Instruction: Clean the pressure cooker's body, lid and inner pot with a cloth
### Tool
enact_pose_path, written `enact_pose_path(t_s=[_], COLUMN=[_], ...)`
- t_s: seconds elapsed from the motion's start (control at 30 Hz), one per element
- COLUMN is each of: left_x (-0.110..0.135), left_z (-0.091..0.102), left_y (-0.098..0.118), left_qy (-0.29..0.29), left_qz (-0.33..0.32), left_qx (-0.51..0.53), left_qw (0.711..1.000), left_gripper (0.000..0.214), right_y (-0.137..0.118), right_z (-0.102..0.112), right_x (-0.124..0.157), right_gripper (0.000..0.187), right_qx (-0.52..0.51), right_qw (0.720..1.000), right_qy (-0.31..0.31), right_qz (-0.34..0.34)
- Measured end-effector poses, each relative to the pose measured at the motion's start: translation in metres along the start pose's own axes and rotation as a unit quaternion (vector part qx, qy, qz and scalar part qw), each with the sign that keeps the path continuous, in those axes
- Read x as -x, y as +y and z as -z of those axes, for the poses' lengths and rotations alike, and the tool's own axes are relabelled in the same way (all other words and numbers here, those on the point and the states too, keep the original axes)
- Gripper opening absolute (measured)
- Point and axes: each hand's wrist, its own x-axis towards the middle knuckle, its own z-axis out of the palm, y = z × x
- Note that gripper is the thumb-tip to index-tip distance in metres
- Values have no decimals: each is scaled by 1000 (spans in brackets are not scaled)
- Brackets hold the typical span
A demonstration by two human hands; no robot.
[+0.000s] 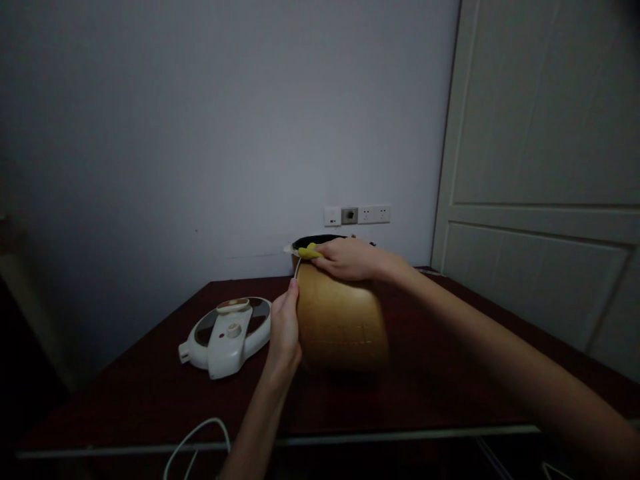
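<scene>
A golden-brown cooker pot [343, 323] stands on the dark red table [440, 373], its dark rim at the top. My left hand [284, 328] presses flat against the pot's left side, fingers together. My right hand [347, 259] rests on the rim, fingers closed on a small yellow cloth [310, 251] that pokes out to the left. The inside of the pot is hidden.
A white round lid [226, 337] with a handle lies on the table left of the pot. A white cord [193, 443] loops over the table's front edge. Wall sockets [357, 215] sit behind the pot. A pale door [545, 167] fills the right.
</scene>
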Motion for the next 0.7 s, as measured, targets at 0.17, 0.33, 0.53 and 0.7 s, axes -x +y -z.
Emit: enact_pose_path(t_s=[0.17,0.33,0.53,0.7], left_x=[-5,-9,-15,-21], left_z=[-6,-12,-6,1], left_y=[1,-5,-14,-17], left_qy=[-2,-18,7,43], left_qz=[10,0,50,114], left_qx=[15,48,43,64], left_qw=[1000,999,998,990], left_gripper=[31,27,27,26], right_y=[-19,-48,-67,-71], right_z=[-11,-37,-88,-126], right_x=[24,54,90,116], right_gripper=[37,42,51,53], right_qx=[82,154,149,137], right_qw=[992,975,964,962], right_qy=[85,156,219,226], right_qz=[50,33,30,71])
